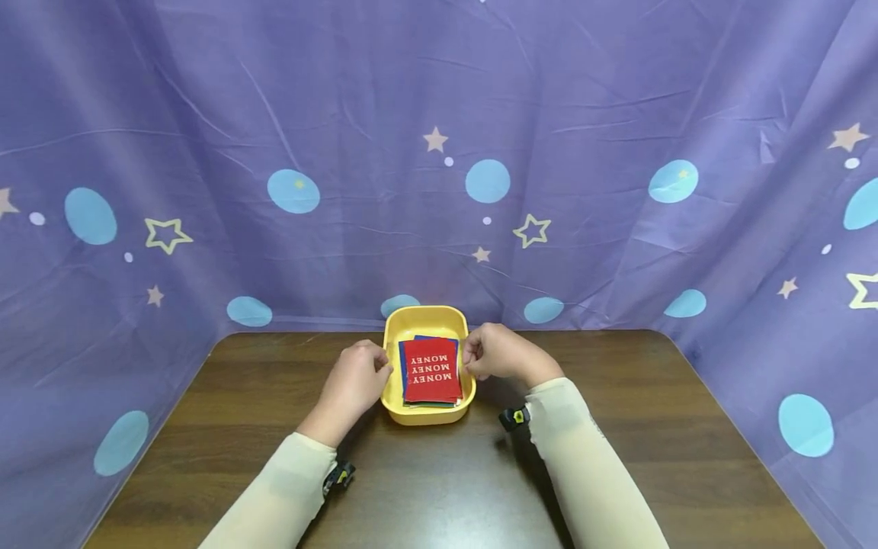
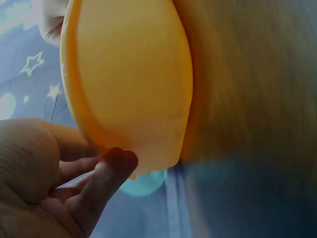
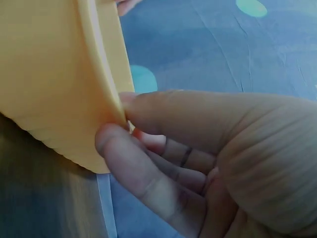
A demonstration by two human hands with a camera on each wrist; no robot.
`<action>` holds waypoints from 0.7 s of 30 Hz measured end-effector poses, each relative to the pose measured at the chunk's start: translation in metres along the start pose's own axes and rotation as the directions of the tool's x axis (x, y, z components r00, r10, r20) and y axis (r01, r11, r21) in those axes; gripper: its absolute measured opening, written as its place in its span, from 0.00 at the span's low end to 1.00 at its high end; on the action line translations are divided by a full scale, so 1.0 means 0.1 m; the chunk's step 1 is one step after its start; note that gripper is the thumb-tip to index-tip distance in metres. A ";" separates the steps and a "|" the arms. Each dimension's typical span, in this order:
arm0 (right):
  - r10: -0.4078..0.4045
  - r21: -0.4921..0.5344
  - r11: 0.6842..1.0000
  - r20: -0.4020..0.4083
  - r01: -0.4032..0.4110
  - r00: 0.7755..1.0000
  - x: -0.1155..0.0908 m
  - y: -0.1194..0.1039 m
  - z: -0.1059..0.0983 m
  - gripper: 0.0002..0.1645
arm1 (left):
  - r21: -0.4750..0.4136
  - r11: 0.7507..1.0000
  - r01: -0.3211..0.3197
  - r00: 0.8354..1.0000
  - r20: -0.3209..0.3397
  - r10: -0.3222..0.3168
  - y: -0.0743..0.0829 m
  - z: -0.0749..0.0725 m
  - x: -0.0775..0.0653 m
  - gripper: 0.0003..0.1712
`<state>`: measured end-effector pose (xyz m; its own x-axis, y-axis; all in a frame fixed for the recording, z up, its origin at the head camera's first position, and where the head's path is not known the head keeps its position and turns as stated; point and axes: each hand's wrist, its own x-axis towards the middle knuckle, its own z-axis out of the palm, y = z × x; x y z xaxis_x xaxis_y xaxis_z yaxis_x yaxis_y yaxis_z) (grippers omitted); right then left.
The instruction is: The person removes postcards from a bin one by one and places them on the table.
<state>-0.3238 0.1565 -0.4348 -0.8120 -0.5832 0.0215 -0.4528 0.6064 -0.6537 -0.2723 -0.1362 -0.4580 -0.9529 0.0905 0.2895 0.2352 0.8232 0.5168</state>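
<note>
A yellow plastic bin (image 1: 427, 417) stands on the table near its back edge. Inside it lies a stack of cards; the red top card (image 1: 432, 371) reads "MONEY" several times, upside down from here, with blue edges showing beneath. My left hand (image 1: 352, 379) pinches the bin's left rim between thumb and fingers. On the opposite side, my right hand (image 1: 506, 353) pinches the right rim. From the right wrist, the yellow wall (image 3: 54, 74) shows close up, thumb on one side of the rim and fingertips on the other. The left wrist view shows the bin's outer side (image 2: 133, 79).
The brown wooden table (image 1: 658, 457) extends to both sides and in front of the bin. A purple curtain (image 1: 384, 114) with stars and blue dots hangs right behind the table and along both sides.
</note>
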 end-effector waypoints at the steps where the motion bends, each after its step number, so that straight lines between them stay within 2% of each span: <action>1: 0.013 0.017 1.000 0.010 -0.013 1.000 -0.02 0.01 -0.02 0.12 | -0.015 1.000 0.009 1.000 -0.004 -0.009 0.01 0.03 0.00 0.05; 4: 0.049 0.071 0.996 0.027 -0.050 0.998 -0.06 0.05 -0.04 0.11 | -0.064 0.996 0.054 0.999 0.004 -0.054 0.01 0.09 0.00 0.16; 6: 0.067 0.102 0.992 0.045 -0.072 0.997 -0.07 0.06 -0.04 0.10 | -0.125 0.986 0.108 0.994 0.043 -0.103 0.00 0.11 -0.01 0.22; 11: 0.103 0.135 0.984 0.081 -0.113 0.991 -0.09 0.05 -0.03 0.09 | -0.276 0.930 0.242 0.964 0.181 -0.197 -0.05 0.13 -0.04 0.28; 13: 0.117 0.137 0.982 0.084 -0.128 0.990 -0.10 0.05 -0.04 0.09 | -0.295 0.923 0.249 0.960 0.199 -0.196 -0.05 0.14 -0.04 0.30; 18: 0.123 0.133 0.982 0.081 -0.133 0.989 -0.11 0.06 -0.08 0.09 | -0.298 0.928 0.226 0.964 0.208 -0.168 -0.05 0.15 -0.03 0.33; 21: 0.116 0.134 0.983 0.090 -0.128 0.989 -0.11 0.07 -0.08 0.09 | -0.310 0.920 0.239 0.957 0.238 -0.169 -0.04 0.14 -0.03 0.34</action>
<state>-0.3207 0.1711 -0.4338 -0.8228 -0.5550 -0.1226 -0.2922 0.5981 -0.7463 -0.2730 -0.1320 -0.4728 -0.9967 0.0807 -0.0018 0.0476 0.6055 0.7944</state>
